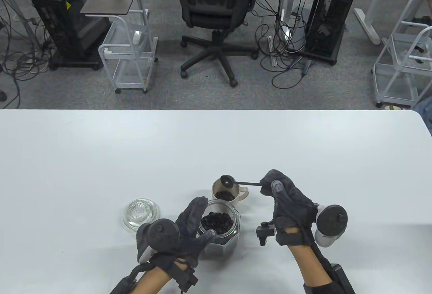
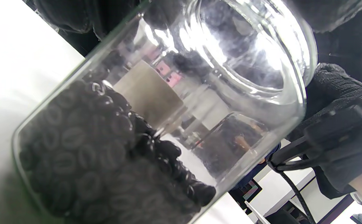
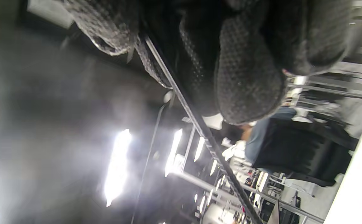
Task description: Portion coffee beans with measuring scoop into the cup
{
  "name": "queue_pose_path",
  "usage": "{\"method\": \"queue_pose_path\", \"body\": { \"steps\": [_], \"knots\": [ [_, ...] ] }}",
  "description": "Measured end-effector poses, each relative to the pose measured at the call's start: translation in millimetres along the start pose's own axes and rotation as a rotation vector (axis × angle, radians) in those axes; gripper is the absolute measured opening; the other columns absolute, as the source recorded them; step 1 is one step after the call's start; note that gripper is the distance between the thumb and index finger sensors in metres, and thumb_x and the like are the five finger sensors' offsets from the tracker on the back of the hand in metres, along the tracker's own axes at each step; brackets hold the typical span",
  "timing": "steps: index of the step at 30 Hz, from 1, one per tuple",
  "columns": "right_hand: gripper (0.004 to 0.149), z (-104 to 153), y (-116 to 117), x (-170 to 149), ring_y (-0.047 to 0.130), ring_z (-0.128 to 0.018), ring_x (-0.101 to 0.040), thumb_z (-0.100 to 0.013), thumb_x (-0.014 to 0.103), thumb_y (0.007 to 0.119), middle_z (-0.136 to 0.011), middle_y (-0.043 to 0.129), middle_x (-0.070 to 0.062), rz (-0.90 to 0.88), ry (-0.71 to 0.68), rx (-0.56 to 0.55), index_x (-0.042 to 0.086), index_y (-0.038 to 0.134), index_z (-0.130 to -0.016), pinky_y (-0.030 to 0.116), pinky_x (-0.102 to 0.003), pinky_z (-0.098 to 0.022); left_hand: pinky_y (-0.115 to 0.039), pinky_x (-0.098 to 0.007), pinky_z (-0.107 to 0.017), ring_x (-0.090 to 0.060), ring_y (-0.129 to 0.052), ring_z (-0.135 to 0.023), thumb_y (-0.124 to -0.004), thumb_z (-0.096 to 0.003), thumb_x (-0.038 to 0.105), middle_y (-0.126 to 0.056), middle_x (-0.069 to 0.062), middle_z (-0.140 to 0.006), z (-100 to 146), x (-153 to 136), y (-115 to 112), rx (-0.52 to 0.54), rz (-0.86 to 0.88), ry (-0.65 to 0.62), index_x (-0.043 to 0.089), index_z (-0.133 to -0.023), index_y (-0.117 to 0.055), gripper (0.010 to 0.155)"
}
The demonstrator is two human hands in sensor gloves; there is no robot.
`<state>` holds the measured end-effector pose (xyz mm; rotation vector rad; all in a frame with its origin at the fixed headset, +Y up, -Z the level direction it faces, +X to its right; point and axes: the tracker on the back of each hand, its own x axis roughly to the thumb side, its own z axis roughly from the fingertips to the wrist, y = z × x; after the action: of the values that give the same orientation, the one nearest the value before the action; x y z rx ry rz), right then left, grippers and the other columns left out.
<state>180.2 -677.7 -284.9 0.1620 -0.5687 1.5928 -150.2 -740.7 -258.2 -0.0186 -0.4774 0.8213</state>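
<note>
Low in the centre of the table view, the right hand (image 1: 287, 199) pinches the handle of a black measuring scoop (image 1: 227, 181), its bowl tipped over a beige cup (image 1: 225, 193) holding beans. Just below, the left hand (image 1: 189, 230) grips the faceted glass jar (image 1: 219, 228) of coffee beans (image 2: 84, 155).

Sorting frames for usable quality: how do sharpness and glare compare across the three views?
Table view: sharp, evenly lit, with soft shadows under the jar and cup. Left wrist view: bright glare on the jar glass, beans slightly soft. Right wrist view: heavily motion-blurred, ceiling lights streaked, only the glove fingertip and scoop handle recognisable.
</note>
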Motion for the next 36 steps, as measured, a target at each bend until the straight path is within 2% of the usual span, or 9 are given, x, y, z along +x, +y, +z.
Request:
{"method": "queue_pose_path", "body": {
  "steps": [2,5,12,15,19,28,36],
  "knots": [
    [0.043,1,-6,-8,0.102,-0.047,-0.046,-0.052,0.035,0.073,-0.069,0.092,-0.025,-0.157,0.145,-0.077,0.007,0.082,-0.083,0.079,-0.058,-0.039,-0.053,-0.069,-0.069,-0.055,-0.058,-0.104,-0.059,-0.0423,0.073,-0.036,-0.016,-0.119,0,0,0,0.002,0.002,-0.002,0.021,-0.112,-0.027,0.093],
    [0.042,1,-11,-16,0.102,-0.043,-0.043,-0.053,0.037,0.072,-0.066,0.093,-0.024,-0.276,0.228,-0.079,0.007,0.082,-0.082,0.08,-0.056,-0.038,-0.054,-0.069,-0.069,-0.055,-0.058,-0.104,-0.059,-0.0423,0.073,-0.036,-0.016,-0.119,0,0,0,0.003,0.001,-0.003,0.021,-0.112,-0.027,0.093],
    [0.041,-2,-12,-16,0.103,-0.035,-0.037,-0.054,0.04,0.071,-0.059,0.095,-0.019,-0.297,0.241,-0.036,0.009,0.084,-0.078,0.081,-0.052,-0.034,-0.054,-0.069,-0.069,-0.055,-0.058,-0.104,-0.059,-0.0424,0.073,-0.036,-0.016,-0.119,0,0,0,0.002,0.006,-0.001,0.022,-0.112,-0.027,0.092],
    [0.04,-3,-10,-10,0.103,-0.033,-0.036,-0.054,0.04,0.071,-0.058,0.096,-0.019,-0.265,0.196,-0.013,0.009,0.085,-0.077,0.081,-0.051,-0.033,-0.053,-0.069,-0.069,-0.055,-0.057,-0.104,-0.059,-0.0425,0.073,-0.036,-0.016,-0.119,0,0,0,0.0,0.005,0.0,0.022,-0.112,-0.027,0.092],
    [0.04,-3,-5,4,0.103,-0.032,-0.036,-0.053,0.04,0.072,-0.057,0.096,-0.019,-0.133,0.056,0.038,0.01,0.086,-0.076,0.082,-0.051,-0.033,-0.054,-0.069,-0.069,-0.055,-0.058,-0.104,-0.059,-0.0424,0.073,-0.036,-0.016,-0.119,0,-1,0,0.001,0.008,-0.001,0.022,-0.112,-0.027,0.092],
    [0.04,9,25,44,0.101,-0.037,-0.04,-0.053,0.038,0.072,-0.06,0.094,-0.02,0.096,-0.281,0.253,0.01,0.085,-0.078,0.079,-0.054,-0.036,-0.054,-0.069,-0.069,-0.055,-0.058,-0.104,-0.059,-0.0423,0.073,-0.036,-0.016,-0.119,0,-1,0,0.002,0.012,-0.001,0.022,-0.112,-0.027,0.092],
    [0.04,23,48,53,0.1,-0.039,-0.042,-0.052,0.038,0.073,-0.062,0.094,-0.021,0.318,-0.468,0.391,0.01,0.086,-0.078,0.078,-0.056,-0.037,-0.054,-0.069,-0.069,-0.055,-0.058,-0.104,-0.059,-0.0423,0.073,-0.036,-0.017,-0.119,0,-1,0,0.0,0.01,-0.001,0.021,-0.112,-0.027,0.093]
  ]
}}
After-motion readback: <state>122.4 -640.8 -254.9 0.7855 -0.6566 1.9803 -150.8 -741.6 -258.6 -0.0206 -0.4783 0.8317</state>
